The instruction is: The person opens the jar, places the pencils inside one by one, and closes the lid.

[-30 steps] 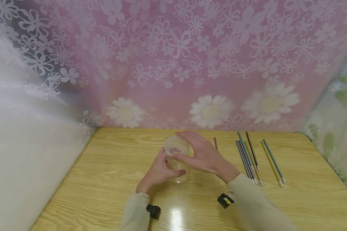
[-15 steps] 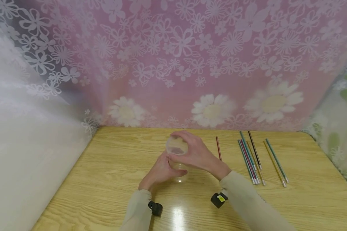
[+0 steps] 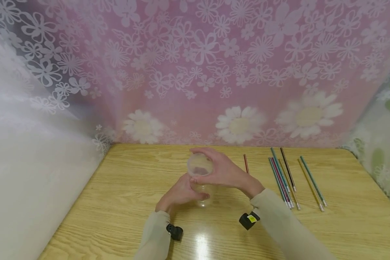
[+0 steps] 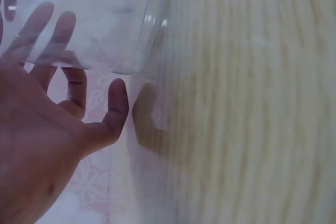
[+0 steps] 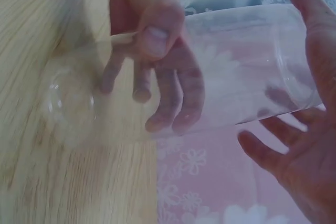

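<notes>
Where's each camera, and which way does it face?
Head: worn on the person's head, facing forward and down at the table, pencils and clear container; left hand, right hand and sleeves show.
Left wrist: on that wrist, facing the clear container and table; the left hand shows.
Right wrist: on that wrist, facing the clear container; right hand and left hand show.
Shared: both wrist views show the clear container and left hand.

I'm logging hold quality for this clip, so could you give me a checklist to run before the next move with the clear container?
1. Left hand round the clear container: ok.
2. Right hand holding its upper end: ok.
3. Upper end closed: cannot tell.
4. Base touching the table: cannot tell.
5. Grouped pencils apart from the container: ok.
6. Red pencil fully visible: not ok, near end hidden.
</notes>
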Demonstrator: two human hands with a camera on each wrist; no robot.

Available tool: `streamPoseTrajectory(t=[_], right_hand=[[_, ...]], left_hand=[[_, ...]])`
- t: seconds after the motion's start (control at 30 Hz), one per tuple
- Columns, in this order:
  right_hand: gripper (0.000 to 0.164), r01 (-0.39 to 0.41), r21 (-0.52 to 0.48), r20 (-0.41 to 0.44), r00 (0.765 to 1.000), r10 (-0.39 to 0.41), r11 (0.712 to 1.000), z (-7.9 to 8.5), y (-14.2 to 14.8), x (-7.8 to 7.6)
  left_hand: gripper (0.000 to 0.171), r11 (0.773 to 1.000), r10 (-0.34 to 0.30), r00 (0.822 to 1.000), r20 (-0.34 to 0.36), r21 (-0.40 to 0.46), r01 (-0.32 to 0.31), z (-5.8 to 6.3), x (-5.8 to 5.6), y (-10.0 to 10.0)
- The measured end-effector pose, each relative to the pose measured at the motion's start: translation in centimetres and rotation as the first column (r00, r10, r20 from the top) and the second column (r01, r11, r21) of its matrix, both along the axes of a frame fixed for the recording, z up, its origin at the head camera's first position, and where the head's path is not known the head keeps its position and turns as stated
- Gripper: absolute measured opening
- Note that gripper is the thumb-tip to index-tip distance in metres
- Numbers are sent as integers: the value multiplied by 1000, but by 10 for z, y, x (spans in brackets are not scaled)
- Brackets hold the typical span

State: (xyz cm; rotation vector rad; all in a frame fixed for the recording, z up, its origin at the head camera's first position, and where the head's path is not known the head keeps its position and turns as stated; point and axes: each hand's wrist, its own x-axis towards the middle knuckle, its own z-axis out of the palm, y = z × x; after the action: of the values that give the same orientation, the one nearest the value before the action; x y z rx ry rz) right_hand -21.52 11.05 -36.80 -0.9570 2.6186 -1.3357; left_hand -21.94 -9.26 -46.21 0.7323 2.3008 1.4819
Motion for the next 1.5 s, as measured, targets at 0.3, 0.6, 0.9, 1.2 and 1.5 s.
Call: streamPoseTrajectory(t=[0.3, 0.6, 0.9, 1.2, 1.5], right_hand=[[88, 205, -29, -141, 968, -207, 978, -4, 3, 17], [67, 155, -114, -166, 971, -173, 981, -12, 8, 17], [81, 164, -135, -90, 980, -177, 977, -8, 6, 15], [69, 247, -125, -29, 967, -252, 961, -1, -2, 15], [61, 205, -102, -67, 975, -213, 973, -6, 2, 14]], left_hand=[[75, 1000, 6, 1000, -23, 26, -5, -2, 3, 4], [75, 1000, 15, 1000, -15, 2, -14, 1, 3, 4], [74, 997, 68, 997, -33, -18, -69, 4, -1, 3], [88, 995, 102, 995, -24, -2, -102, 6, -6, 4], [92, 987, 161, 987, 23, 6, -161, 7, 2, 0]])
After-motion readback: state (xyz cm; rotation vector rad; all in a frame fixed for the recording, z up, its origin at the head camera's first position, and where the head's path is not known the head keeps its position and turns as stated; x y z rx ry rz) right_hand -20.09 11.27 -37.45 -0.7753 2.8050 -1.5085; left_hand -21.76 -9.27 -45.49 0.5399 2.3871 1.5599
